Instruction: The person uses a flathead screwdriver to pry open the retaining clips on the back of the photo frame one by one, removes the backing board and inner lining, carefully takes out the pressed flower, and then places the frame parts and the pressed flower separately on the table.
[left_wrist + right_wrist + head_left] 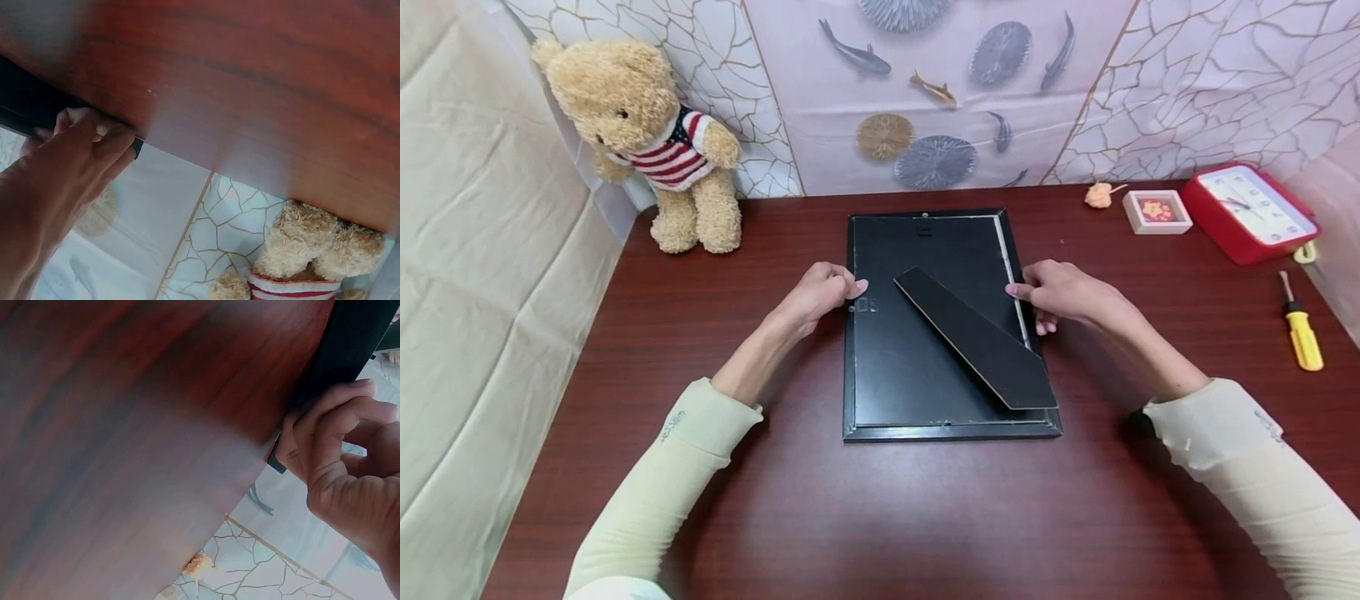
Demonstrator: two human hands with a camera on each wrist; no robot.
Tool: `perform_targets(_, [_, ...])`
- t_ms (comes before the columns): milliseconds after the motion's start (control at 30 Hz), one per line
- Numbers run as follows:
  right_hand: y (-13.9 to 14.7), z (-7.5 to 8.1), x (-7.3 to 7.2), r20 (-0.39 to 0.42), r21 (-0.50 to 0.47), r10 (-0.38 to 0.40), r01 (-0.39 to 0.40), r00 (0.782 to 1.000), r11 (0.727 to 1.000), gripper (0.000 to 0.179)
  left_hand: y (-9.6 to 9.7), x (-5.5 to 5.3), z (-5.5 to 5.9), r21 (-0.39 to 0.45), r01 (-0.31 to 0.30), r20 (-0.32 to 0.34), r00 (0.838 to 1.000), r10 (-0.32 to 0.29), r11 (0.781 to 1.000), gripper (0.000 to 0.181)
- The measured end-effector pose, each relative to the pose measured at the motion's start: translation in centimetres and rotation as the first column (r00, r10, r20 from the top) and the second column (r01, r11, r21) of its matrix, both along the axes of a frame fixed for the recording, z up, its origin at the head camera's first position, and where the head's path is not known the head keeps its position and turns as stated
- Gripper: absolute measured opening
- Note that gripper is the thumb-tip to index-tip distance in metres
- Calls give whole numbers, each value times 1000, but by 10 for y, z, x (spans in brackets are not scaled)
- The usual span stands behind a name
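One picture frame [891, 367], one stand [981, 342], one teddy bear [658, 154], one screwdriver [1304, 332]. My left hand [822, 293] pinches frame's left edge, right hand [1063, 292] its right edge. Frame lies near middle of tabletop [910, 517]: black, rectangular, back side up.

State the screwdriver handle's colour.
The handle is yellow, black near the shaft; best in the head view.

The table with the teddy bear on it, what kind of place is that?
Maybe a corner of a home, or a table set up to look homey; I can't be sure. A teddy bear, a picture frame and the patterned cloth behind suggest it.
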State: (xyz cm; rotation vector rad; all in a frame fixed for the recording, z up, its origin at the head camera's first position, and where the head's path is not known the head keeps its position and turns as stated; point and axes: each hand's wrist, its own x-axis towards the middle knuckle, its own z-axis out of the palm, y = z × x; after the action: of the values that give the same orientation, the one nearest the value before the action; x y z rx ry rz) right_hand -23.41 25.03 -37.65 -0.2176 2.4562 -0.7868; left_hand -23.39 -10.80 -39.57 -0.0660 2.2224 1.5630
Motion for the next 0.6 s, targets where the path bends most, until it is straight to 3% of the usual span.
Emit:
perform_targets(133, [-1, -1, -3, 19, -17, -6, 6, 1000, 1000, 37, -2, 0, -2, 81, 42, -10, 999, -41, 996, 49])
perform_targets(300, [-1, -3, -4, 20, -19, -5, 6, 1000, 1000, 38, -1, 1, -1, 136, 52, -15, 999, -50, 989, 50])
perform_targets(600, [1, -2, 1, 55, -96, -50, 56, 997, 994, 38, 0, 5, -1, 87, 12, 4, 1000, -12, 996, 38])
